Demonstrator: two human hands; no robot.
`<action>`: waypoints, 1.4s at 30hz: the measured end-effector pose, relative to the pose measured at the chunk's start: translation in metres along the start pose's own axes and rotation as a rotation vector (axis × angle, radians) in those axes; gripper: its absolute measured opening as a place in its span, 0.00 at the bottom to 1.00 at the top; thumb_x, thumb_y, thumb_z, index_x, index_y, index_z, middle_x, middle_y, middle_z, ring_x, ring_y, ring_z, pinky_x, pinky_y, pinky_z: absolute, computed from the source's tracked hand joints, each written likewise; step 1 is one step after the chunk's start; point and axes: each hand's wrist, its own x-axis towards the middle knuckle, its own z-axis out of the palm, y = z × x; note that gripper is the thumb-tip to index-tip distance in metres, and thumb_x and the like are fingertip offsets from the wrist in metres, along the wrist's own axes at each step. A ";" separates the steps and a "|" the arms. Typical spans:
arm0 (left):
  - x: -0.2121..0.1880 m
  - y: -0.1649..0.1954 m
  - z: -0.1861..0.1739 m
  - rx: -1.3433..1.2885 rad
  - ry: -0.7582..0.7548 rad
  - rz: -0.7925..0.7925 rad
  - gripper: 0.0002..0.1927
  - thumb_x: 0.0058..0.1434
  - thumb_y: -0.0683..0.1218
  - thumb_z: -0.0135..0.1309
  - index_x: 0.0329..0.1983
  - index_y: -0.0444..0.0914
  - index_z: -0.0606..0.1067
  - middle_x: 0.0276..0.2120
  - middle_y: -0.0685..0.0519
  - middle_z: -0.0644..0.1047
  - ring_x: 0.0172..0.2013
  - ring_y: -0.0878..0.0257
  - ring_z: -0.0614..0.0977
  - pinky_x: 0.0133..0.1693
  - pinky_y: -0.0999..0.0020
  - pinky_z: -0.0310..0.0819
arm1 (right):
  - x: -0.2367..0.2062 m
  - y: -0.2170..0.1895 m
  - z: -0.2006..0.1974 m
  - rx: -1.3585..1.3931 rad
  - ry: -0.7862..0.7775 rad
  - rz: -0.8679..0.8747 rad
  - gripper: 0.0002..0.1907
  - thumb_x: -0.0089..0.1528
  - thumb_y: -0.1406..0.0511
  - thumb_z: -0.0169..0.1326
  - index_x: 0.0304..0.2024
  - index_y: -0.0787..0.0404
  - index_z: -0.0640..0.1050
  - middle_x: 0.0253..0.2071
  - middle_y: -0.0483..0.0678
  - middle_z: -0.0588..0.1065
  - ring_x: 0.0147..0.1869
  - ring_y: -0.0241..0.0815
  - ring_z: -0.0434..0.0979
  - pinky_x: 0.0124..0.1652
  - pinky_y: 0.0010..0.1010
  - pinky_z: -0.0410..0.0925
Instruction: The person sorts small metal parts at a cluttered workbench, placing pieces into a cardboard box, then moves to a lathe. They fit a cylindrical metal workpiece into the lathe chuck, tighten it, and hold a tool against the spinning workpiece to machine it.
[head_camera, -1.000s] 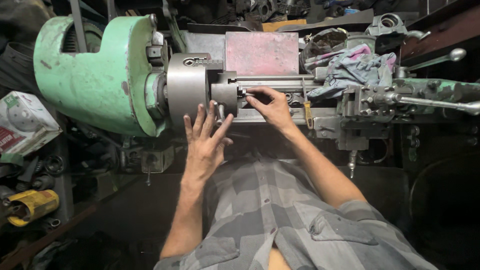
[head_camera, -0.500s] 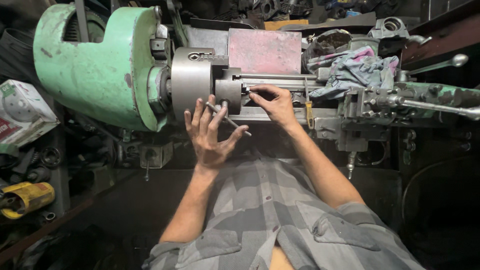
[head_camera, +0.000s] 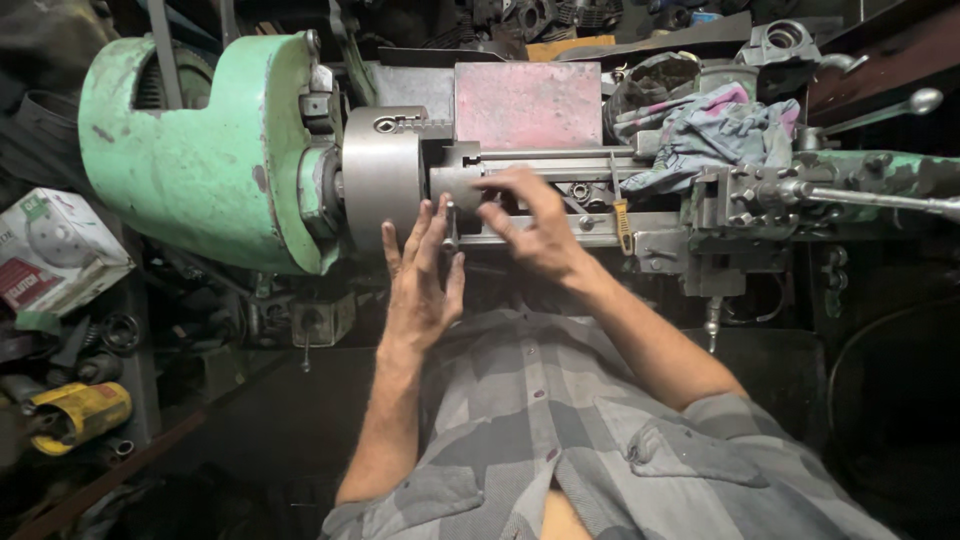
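A green lathe headstock (head_camera: 200, 160) carries a grey steel chuck (head_camera: 385, 180), and a short grey cylindrical part (head_camera: 455, 180) sticks out of the chuck's jaws. My left hand (head_camera: 420, 285) reaches up under the chuck with its fingers stretched. It holds a thin metal rod (head_camera: 450, 228) upright between the fingers, just below the part. My right hand (head_camera: 535, 225) comes in from the right, fingertips pinched on the end of the cylindrical part. What lies under the right hand's fingers is hidden.
A reddish flat plate (head_camera: 528, 105) stands behind the lathe bed. Crumpled rags (head_camera: 715, 135) lie on the carriage, beside a tool post (head_camera: 745, 200) with a long handle (head_camera: 880, 200). At the left are a cardboard box (head_camera: 50, 260) and a yellow tool (head_camera: 80, 410) among scrap parts.
My left hand turned and rose against the chuck, and the thin rod now stands upright. My right hand stayed at the part near the chuck. The view has shifted slightly.
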 end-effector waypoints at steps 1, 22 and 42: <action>0.000 0.000 -0.001 -0.029 0.016 -0.002 0.37 0.68 0.38 0.60 0.72 0.37 0.52 0.74 0.48 0.66 0.77 0.54 0.61 0.77 0.46 0.31 | 0.003 -0.012 0.000 0.022 -0.087 -0.010 0.19 0.65 0.67 0.63 0.58 0.64 0.77 0.50 0.53 0.76 0.54 0.40 0.76 0.53 0.31 0.70; 0.003 0.001 -0.003 0.025 0.189 -0.015 0.27 0.60 0.43 0.68 0.59 0.43 0.67 0.60 0.52 0.76 0.73 0.48 0.64 0.75 0.49 0.45 | 0.090 -0.040 -0.014 0.119 -0.634 0.019 0.09 0.65 0.64 0.61 0.42 0.63 0.79 0.30 0.47 0.79 0.35 0.32 0.77 0.35 0.28 0.71; 0.015 0.029 0.001 0.179 0.299 -0.163 0.30 0.62 0.46 0.68 0.65 0.40 0.71 0.50 0.57 0.82 0.67 0.54 0.72 0.72 0.50 0.53 | 0.113 -0.009 0.009 1.493 -0.478 0.591 0.17 0.71 0.56 0.46 0.28 0.54 0.64 0.21 0.40 0.56 0.24 0.34 0.55 0.28 0.30 0.56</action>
